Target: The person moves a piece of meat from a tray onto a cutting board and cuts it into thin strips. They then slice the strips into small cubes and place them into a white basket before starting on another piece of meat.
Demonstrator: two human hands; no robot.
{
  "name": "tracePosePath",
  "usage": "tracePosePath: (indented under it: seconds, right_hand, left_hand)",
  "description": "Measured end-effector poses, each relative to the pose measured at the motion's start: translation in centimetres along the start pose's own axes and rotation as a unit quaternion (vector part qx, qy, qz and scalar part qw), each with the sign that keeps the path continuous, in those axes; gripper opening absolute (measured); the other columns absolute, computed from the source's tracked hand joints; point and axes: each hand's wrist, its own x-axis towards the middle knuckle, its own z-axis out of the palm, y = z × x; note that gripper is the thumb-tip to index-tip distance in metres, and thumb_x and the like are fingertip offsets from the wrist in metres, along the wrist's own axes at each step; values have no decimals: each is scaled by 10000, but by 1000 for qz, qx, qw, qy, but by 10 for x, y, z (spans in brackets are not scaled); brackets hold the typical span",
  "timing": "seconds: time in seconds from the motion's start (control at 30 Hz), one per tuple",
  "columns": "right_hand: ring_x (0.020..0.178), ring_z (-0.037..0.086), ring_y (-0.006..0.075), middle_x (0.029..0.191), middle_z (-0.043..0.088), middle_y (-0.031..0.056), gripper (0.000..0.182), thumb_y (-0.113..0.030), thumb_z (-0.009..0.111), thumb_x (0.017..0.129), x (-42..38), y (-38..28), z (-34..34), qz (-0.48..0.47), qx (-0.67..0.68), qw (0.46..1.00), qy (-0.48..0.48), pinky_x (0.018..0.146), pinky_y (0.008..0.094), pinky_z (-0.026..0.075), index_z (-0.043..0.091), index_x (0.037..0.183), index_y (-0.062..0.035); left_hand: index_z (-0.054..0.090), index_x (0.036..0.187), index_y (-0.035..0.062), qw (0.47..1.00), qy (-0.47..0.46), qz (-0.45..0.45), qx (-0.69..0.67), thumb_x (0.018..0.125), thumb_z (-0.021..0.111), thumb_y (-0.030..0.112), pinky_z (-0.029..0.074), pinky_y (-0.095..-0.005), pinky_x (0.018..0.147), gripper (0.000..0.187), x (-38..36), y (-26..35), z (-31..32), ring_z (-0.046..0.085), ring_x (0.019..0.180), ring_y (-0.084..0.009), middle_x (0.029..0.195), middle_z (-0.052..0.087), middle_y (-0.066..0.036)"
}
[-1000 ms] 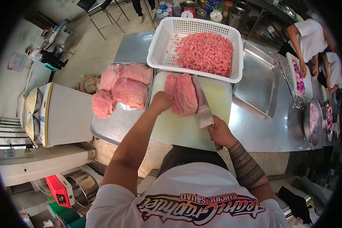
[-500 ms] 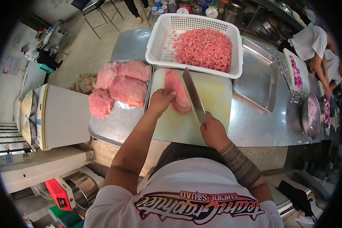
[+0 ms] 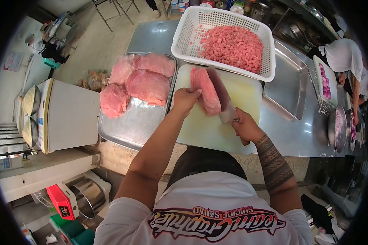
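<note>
Well, your left hand (image 3: 185,101) touches the meat (image 3: 208,96) (can't tell if its fingers grip). Your right hand (image 3: 247,128) clamps the knife (image 3: 225,98).

Single head-worn view, looking forward and steeply down over worktop (image 3: 288,136), wide, close.

Cleaver handle (image 3: 236,119) mostly hid, chair (image 3: 99,2) cut off, poster (image 3: 14,61) txt illegible

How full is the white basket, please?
Partly full: the white basket holds a heap of diced meat toward its right side, and bare mesh shows at its left.
</note>
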Motion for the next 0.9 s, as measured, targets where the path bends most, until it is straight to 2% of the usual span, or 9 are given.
tracePosePath:
  seconds: [0.1, 0.2, 0.33, 0.47, 0.5, 0.57, 0.77, 0.87, 0.9]
  right_hand:
    - [584, 575, 124, 862, 656, 63, 348, -43, 576, 992, -1, -1, 4, 3, -17, 1000, 3, 556, 318, 508, 524, 1335, -9]
    - [554, 586, 144, 702, 581, 84, 187, -77, 582, 1011, -7, 1, 5, -10, -43, 999, 8, 510, 357, 477, 498, 1163, -6]
    - [603, 655, 276, 704, 617, 182, 192, -82, 587, 1003, -25, 4, 4, 1, -111, 994, 16, 560, 422, 511, 494, 1143, 11]
    - [771, 687, 483, 827, 681, 303, 255, -74, 589, 968, -44, 32, 27, -130, -207, 961, 127, 707, 559, 542, 495, 1174, 45]
    - [830, 677, 515, 860, 687, 320, 303, -72, 588, 949, -49, 24, 35, -102, -235, 960, 110, 753, 599, 534, 501, 1208, 61]
    - [822, 684, 509, 851, 688, 316, 326, -79, 592, 950, -57, 6, 53, -79, -232, 961, 128, 754, 602, 537, 504, 1225, 72]
    - [789, 706, 471, 837, 701, 287, 330, -81, 597, 942, -65, -21, 59, -94, -266, 947, 152, 733, 570, 558, 528, 1229, 68]
    - [786, 711, 459, 835, 706, 272, 279, -85, 596, 935, -45, -33, 44, -135, -295, 932, 162, 727, 560, 565, 540, 1169, 55]
    - [786, 712, 458, 834, 708, 268, 260, -86, 595, 933, -35, -38, 42, -136, -304, 928, 164, 727, 559, 566, 542, 1148, 50]
  left_hand:
    - [668, 1136, -120, 1000, 4, 2, -17, 951, 818, 160, 586, -289, 778, 368, -3, 0, 0, 697, 888, -173, 1026, 717, -120]
    - [669, 1159, -119, 1000, -14, 1, -16, 958, 810, 165, 582, -299, 786, 375, -5, 0, -1, 700, 906, -185, 1029, 718, -120]
    - [667, 1197, -122, 996, -76, -46, -15, 964, 803, 165, 586, -344, 817, 394, -14, -7, 22, 709, 930, -224, 1051, 722, -124]
    - [574, 1352, -128, 988, -44, 22, 147, 914, 858, 196, 579, -369, 901, 614, -59, 14, 29, 682, 1073, -240, 1204, 679, -173]
    - [550, 1369, -121, 996, -28, 17, 85, 891, 871, 187, 580, -361, 878, 653, -65, 10, 35, 681, 1066, -234, 1199, 678, -173]
    - [502, 1404, -108, 999, 12, 6, -37, 847, 897, 170, 580, -345, 833, 738, -75, 4, 42, 679, 1051, -224, 1189, 675, -173]
    - [482, 1346, -96, 997, 23, 67, 33, 787, 915, 140, 584, -338, 837, 746, -56, -5, 51, 675, 1046, -233, 1193, 649, -174]
    - [393, 1481, -126, 999, 4, 46, 23, 840, 873, 97, 585, -353, 926, 831, -41, 17, 43, 648, 1148, -258, 1275, 596, -194]
    - [402, 1500, -153, 997, -9, 44, 55, 841, 890, 175, 584, -351, 913, 883, -30, 23, 36, 654, 1148, -256, 1255, 612, -201]
